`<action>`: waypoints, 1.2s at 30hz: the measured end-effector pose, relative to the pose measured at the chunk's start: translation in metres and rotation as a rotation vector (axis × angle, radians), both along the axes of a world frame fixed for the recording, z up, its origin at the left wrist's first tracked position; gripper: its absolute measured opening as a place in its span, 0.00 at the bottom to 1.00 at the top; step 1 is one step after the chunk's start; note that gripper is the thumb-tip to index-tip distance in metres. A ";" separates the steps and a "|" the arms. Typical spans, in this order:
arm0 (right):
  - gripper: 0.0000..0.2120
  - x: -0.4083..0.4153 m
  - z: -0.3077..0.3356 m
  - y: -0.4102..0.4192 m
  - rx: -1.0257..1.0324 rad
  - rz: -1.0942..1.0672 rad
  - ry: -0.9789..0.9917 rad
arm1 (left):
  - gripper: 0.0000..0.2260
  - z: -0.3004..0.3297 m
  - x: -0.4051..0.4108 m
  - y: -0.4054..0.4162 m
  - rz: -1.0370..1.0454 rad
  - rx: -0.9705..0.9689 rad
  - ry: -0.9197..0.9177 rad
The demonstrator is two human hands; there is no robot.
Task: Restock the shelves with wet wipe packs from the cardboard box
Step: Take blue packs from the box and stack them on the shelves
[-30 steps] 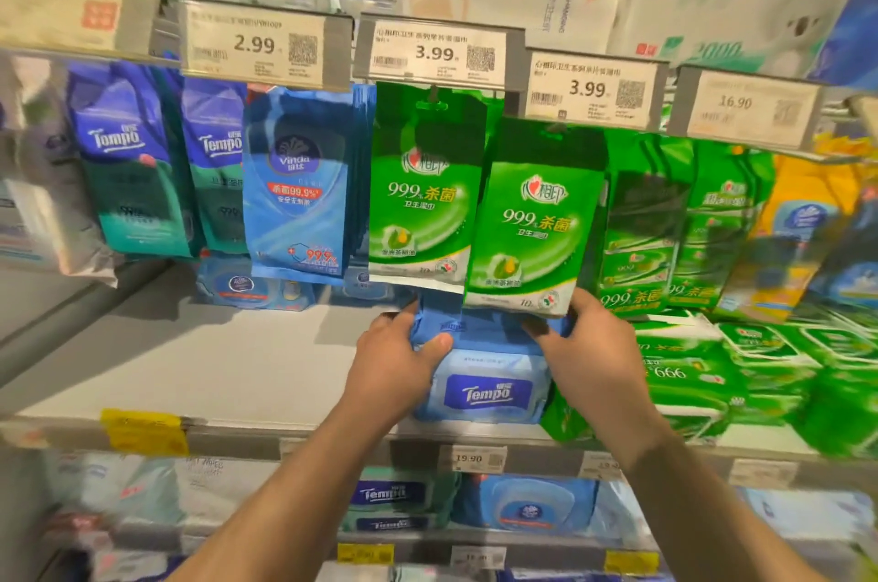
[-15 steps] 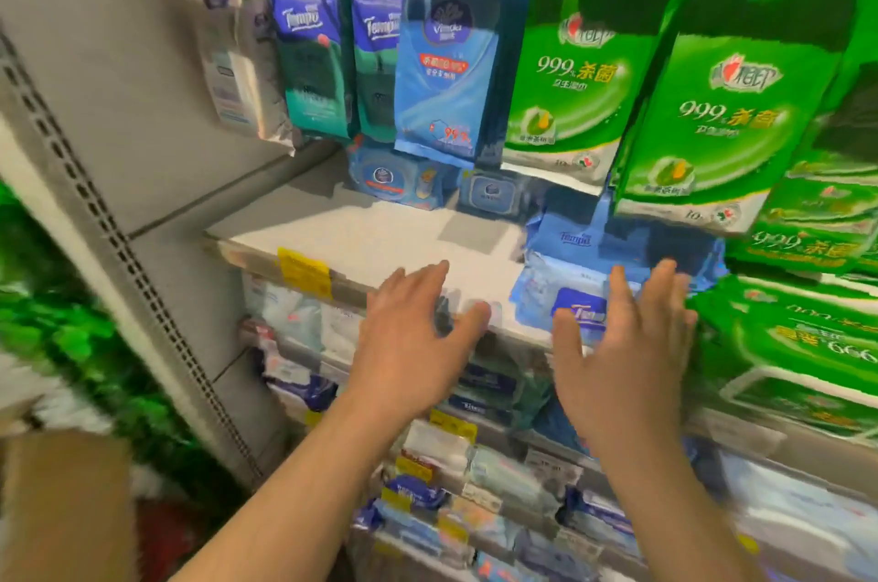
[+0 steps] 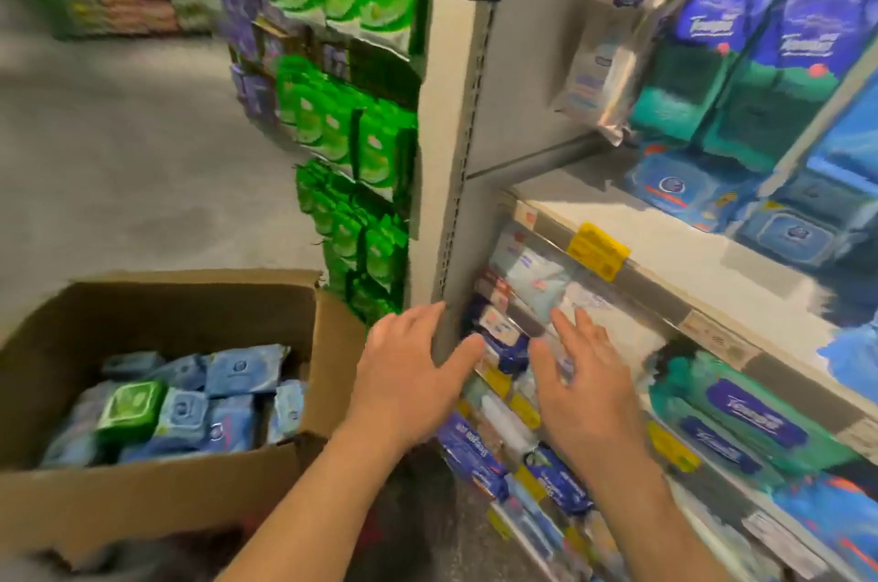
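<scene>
Midway through restocking, with both left hand and right hand spread and empty, cardboard box holding many wet wipe packs, shelf partly bare.

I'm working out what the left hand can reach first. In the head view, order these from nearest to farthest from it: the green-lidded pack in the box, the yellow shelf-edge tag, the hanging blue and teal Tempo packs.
1. Green-lidded wipe pack, left of the left hand, inside the brown cardboard box.
2. Yellow shelf-edge tag, up and right.
3. Hanging blue and teal Tempo packs, far upper right.
</scene>
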State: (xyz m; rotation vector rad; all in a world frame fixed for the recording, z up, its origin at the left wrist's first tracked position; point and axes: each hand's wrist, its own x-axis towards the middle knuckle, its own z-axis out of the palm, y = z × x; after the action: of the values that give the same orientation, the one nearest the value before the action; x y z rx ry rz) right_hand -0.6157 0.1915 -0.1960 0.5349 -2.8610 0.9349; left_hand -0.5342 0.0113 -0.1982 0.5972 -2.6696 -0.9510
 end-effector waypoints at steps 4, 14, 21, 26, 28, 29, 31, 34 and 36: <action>0.30 0.049 -0.022 -0.104 0.021 0.192 -0.112 | 0.42 -0.020 0.079 -0.091 0.200 0.076 -0.077; 0.27 0.151 -0.053 -0.291 0.105 0.519 -0.236 | 0.29 -0.048 0.234 -0.242 0.492 0.212 -0.174; 0.27 0.153 -0.073 -0.366 0.104 0.583 -0.348 | 0.26 -0.067 0.264 -0.307 0.644 0.308 -0.161; 0.29 0.128 -0.097 -0.410 0.163 0.562 -0.477 | 0.29 -0.081 0.260 -0.340 0.711 0.488 -0.173; 0.30 0.116 -0.109 -0.425 0.174 0.551 -0.535 | 0.28 -0.086 0.254 -0.353 0.746 0.497 -0.195; 0.30 0.110 -0.117 -0.432 0.188 0.544 -0.565 | 0.27 -0.089 0.250 -0.360 0.759 0.502 -0.211; 0.31 0.100 -0.132 -0.442 0.209 0.529 -0.619 | 0.26 -0.093 0.244 -0.371 0.781 0.527 -0.229; 0.30 0.086 -0.159 -0.456 0.210 0.492 -0.683 | 0.24 -0.103 0.230 -0.385 0.812 0.555 -0.252; 0.28 0.080 -0.177 -0.464 0.208 0.457 -0.742 | 0.24 -0.110 0.222 -0.392 0.829 0.587 -0.271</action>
State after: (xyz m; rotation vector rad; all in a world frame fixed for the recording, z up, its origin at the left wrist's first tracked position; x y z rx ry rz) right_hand -0.5357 -0.2729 -0.3727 1.0991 -3.6116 1.0773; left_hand -0.3127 -0.3803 -0.3078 1.8639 -1.9235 -1.4033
